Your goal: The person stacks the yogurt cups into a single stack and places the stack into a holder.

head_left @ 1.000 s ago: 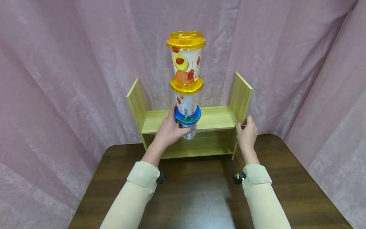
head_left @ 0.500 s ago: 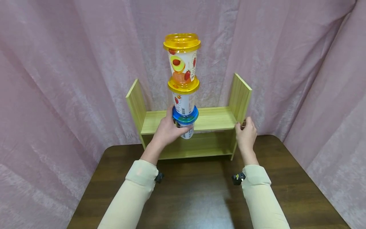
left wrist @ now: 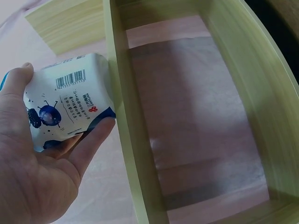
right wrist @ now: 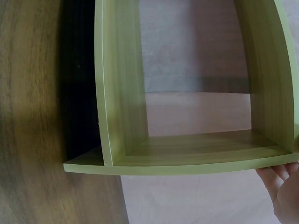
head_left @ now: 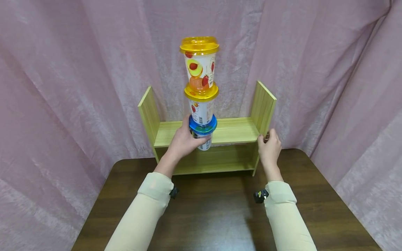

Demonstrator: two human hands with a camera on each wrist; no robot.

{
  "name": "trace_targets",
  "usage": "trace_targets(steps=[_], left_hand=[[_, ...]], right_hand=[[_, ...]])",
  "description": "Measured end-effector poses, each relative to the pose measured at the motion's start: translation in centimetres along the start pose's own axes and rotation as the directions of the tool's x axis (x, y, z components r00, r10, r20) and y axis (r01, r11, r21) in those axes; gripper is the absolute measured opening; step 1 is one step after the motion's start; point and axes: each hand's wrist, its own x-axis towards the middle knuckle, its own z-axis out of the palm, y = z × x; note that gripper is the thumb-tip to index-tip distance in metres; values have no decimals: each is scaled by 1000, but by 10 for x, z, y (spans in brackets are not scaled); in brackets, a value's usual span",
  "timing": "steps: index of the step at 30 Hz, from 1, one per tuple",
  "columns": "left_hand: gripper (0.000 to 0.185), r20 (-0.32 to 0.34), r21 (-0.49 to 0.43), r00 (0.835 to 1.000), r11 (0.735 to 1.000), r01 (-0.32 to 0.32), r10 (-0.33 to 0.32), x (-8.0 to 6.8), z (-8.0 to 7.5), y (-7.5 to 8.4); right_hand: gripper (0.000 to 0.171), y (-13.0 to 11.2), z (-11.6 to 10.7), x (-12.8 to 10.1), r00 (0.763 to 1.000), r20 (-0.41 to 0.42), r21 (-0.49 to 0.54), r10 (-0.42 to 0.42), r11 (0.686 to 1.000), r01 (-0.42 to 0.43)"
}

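Note:
Three lidded paper cups stand in a stack in the head view. The top cup and the middle cup have yellow lids and fruit prints. Beneath them is the blue-lidded bottom cup, with blueberries and a barcode showing in the left wrist view. My left hand grips this bottom cup, thumb across its front. The cup's base overlaps the front edge of the upper board of a small wooden shelf. My right hand pinches the shelf's right side panel by its front edge.
The shelf stands at the back of a dark brown table, its left side panel rising above the upper board. Close behind hangs a pink curtain, which also drapes down both sides of the table.
The cup stack and my left hand have shifted slightly to the left, then up a little. My right hand keeps its hold on the shelf panel.

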Motion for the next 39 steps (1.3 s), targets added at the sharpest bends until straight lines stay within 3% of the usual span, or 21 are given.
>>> trace_targets(steps=[39], left_hand=[[107,27,-53,999,998,36,-35,32,11,-13]], right_hand=[[13,5,-1,5,1000,6,-5,26,1000,-26]])
